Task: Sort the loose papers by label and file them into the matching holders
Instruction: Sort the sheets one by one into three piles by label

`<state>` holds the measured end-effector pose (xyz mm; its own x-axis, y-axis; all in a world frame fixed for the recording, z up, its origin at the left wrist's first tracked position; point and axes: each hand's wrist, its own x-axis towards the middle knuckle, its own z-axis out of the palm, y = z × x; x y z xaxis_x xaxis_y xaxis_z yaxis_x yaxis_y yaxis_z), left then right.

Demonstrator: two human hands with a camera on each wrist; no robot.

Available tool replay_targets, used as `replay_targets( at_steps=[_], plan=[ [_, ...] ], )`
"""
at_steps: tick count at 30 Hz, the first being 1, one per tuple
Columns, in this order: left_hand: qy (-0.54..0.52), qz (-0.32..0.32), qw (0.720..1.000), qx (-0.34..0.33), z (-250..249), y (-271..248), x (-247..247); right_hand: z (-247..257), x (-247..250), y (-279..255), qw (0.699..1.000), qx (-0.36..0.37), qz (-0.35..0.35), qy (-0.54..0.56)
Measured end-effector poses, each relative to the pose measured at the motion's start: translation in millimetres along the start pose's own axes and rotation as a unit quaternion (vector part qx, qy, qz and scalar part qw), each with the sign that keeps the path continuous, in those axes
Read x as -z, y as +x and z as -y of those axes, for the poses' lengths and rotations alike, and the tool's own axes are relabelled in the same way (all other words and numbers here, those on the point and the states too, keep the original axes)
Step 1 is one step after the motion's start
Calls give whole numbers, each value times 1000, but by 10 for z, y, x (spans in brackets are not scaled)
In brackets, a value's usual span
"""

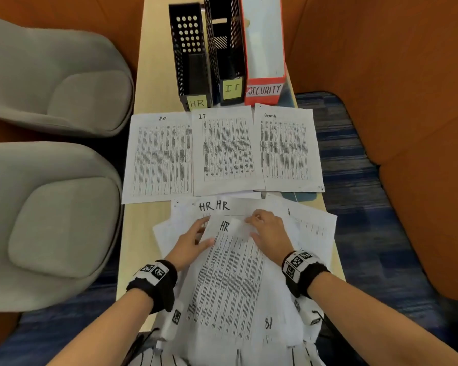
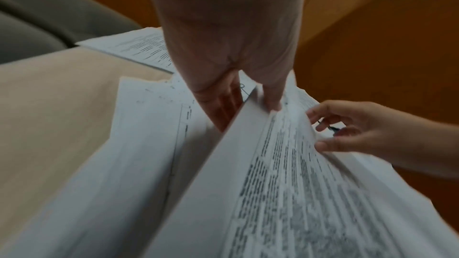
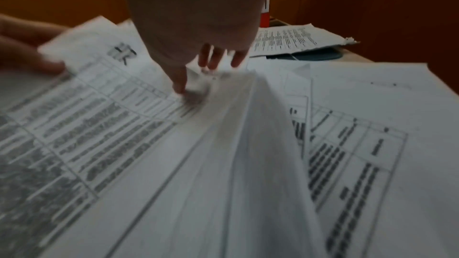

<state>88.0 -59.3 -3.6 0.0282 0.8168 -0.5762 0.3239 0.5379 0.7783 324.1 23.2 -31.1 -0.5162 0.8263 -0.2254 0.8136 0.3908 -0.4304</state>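
Sorting step, not filing yet. I'm working the white printed sheet marked "HR" (image 1: 230, 260) on top of the loose fanned pile of white papers (image 1: 312, 228) at the near end of the narrow pale wooden table (image 1: 143, 75). My left hand (image 1: 189, 245) is pinching the sheet's left edge, thumb on top and fingers under, as the left wrist view shows. My right hand (image 1: 269, 233) is curling over the top right corner, thumb pressing the page; whether the fingers are actually gripping it is blurred, so I cannot tell.

Further out, three sorted stacks are lying side by side: white HR stack (image 1: 160, 157) left, white IT stack (image 1: 226, 151) middle, white Security stack (image 1: 286, 151) right. Beyond them, at the far end, are standing the black perforated holder labelled HR (image 1: 189, 51), the black mesh holder labelled IT (image 1: 228, 56) and the red cardboard holder labelled SECURITY (image 1: 265, 88).

Next move, I judge: lifting this one sheet clear without dragging those beneath, then carrying it far-left onto the HR stack, edges squared.
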Motion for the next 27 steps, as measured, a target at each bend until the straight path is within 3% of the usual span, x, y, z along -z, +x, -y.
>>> replay_targets(
  at_steps=[2, 6, 10, 13, 17, 20, 22, 25, 27],
  plan=[
    [-103, -5, 995, 0, -59, -9, -7, 8, 23, -11, 999, 15, -24, 32],
    [-233, -52, 971, 14, -68, 81, -2, 63, 150, -15, 993, 85, 22, 81],
    [-193, -107, 974, 45, -79, 178, 1, 29, 254, 15, 996, 80, 1, 43],
    [-161, -106, 980, 50, -81, 228, 28, 10, 299, 90, 998, 60, 12, 18],
    [-206, -94, 973, 52, -123, 225, 52, 43, 178, 154, 993, 35, 80, 81],
    [-224, -120, 965, 64, -126, 222, 71, 113, 164, 185, 977, -15, 144, 156],
    [-256, -130, 955, 70, -117, 219, 87, 164, 213, 199, 971, -27, 138, 193],
    [-299, -127, 944, 66, -147, 204, 109, 214, 298, 231, 982, 11, 101, 158],
    [-268, -107, 955, 73, -154, 209, 115, 211, 346, 288, 989, 29, 88, 113]
  ],
)
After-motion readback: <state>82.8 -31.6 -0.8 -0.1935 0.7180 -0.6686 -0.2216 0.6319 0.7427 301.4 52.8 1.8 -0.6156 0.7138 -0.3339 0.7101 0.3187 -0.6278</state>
